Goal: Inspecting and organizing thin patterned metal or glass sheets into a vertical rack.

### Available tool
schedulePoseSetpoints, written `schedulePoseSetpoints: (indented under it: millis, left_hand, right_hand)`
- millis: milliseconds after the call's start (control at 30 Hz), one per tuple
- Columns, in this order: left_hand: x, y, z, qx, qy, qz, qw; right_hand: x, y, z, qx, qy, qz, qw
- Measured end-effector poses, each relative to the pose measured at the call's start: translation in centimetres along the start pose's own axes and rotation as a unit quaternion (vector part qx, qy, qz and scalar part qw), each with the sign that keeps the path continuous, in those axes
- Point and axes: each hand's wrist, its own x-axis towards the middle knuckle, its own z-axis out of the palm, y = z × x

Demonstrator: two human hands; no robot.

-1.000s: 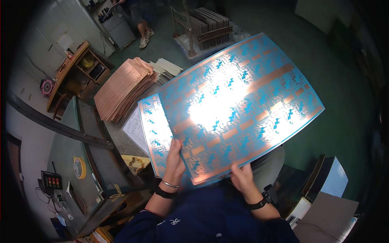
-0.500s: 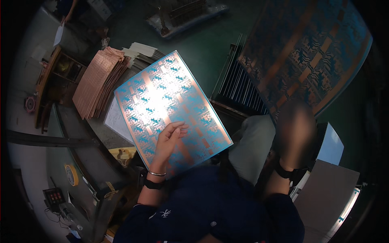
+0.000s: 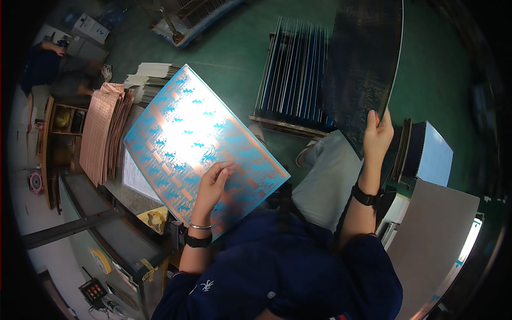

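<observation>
Over the green floor (image 3: 229, 90), a big shiny blue and copper board (image 3: 160, 114) lies close to the person's belly, its long sides going from far left to near right. A dark board (image 3: 360, 69) is up in the air by the right edge of a rack (image 3: 293, 80) full of thin boards on their ends. The long way of the dark board runs away from the person, and its top goes out of view. A stack of copper sheets (image 3: 98, 136) is at the left edge of the grey table (image 3: 128, 196). The right hand (image 3: 377, 136) pinches the near end of the dark board, thumb close to the fingers, so the board goes up and away from those fingers. The rack is to their left, and the right hand looks nearer to it than the left hand (image 3: 215, 184). The left hand is over the shiny board, its fingers loose and a bit bent, pinching nothing that shows; I cannot tell if they touch the board
</observation>
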Motion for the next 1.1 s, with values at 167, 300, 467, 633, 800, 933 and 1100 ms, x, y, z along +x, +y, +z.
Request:
schedulePoseSetpoints:
  millis: [167,300,467,633,800,933,1100]
  left_hand:
    - [0.6,-2.6,-0.8,0.056,0.025,-0.017,0.998]
    - [0.8,-3.7,-1.0,-0.004,0.048,-0.036,0.998]
    - [0.9,-3.5,-0.8,-0.009,0.064,-0.046,0.997]
    - [0.9,-3.9,-0.9,-0.014,0.062,-0.047,0.997]
    - [0.8,-4.4,-1.1,-0.005,0.06,-0.038,0.997]
    - [0.8,-4.0,-1.0,-0.005,0.055,-0.034,0.998]
    - [0.9,-3.3,-1.2,0.005,0.06,-0.041,0.997]
  right_hand:
    - [0.3,0.8,0.5,0.029,-0.033,0.072,0.996]
    - [1.1,-1.6,-1.4,0.1,-0.021,0.055,0.993]
    - [1.3,-2.8,-2.5,0.076,0.003,-0.009,0.997]
    - [0.6,-1.1,0.0,0.052,0.0,0.017,0.998]
    - [0.3,4.2,4.9,-0.024,-0.018,0.027,0.999]
    - [0.2,6.5,6.5,-0.072,-0.074,0.083,0.991]
    - [0.2,7.0,7.2,-0.08,-0.078,0.105,0.988]
